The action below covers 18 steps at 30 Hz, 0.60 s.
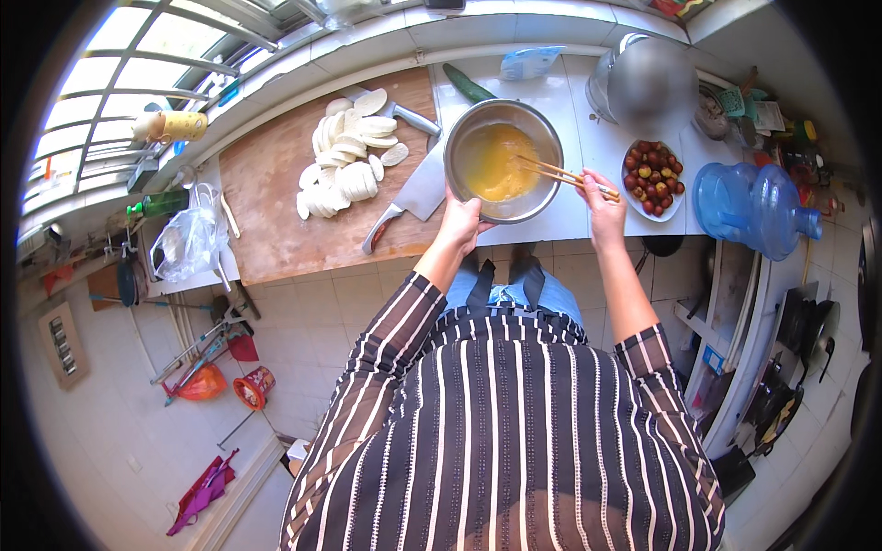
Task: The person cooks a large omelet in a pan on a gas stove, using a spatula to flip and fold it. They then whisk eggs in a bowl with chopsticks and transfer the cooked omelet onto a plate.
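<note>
My left hand (463, 222) grips the near left rim of a stainless steel bowl (506, 212). Yellow beaten egg (501, 162) lies in the bottom of it. In my right hand (603, 206) is a pair of wooden chopsticks (566, 176), their tips in the egg. To the left, a wooden cutting board (275, 241) carries a pile of white round slices (348, 151), which look like a peeled root vegetable. A cleaver (412, 196) lies on the board, its blade partly hidden by the bowl. A second knife (417, 122) rests behind the slices.
A green cucumber (468, 84) and a plastic packet (530, 63) lie behind the bowl. At right are a plate of reddish-brown jujube-like fruit (653, 179), a blue water jug (751, 203) on its side and a metal pot (606, 86). A clear plastic bag (189, 237) sits at left.
</note>
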### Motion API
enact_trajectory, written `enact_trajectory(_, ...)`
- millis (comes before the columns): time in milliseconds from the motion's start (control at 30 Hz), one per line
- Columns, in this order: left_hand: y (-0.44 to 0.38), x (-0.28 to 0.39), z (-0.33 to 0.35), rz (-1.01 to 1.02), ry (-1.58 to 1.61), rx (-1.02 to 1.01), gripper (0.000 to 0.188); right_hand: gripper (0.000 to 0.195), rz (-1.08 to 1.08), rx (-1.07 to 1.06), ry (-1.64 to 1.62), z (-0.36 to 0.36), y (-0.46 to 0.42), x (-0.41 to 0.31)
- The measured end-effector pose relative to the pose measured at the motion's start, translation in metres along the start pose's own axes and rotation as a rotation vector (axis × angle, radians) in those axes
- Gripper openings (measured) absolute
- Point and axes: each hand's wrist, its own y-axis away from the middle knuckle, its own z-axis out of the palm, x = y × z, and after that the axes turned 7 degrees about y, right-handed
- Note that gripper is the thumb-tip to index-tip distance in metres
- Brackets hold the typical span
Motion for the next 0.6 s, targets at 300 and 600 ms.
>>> enact_trajectory(300,-0.042,-0.042,-0.013,-0.242,0.175,0.039,0.057,0.048,0.327,0.128,-0.243,0.015,0.008,0.064)
enact_trajectory(600,-0.049,-0.049,-0.016,-0.207,0.135,0.076,0.044,0.066,0.495,-0.035,-0.112,-0.007,0.037,0.065)
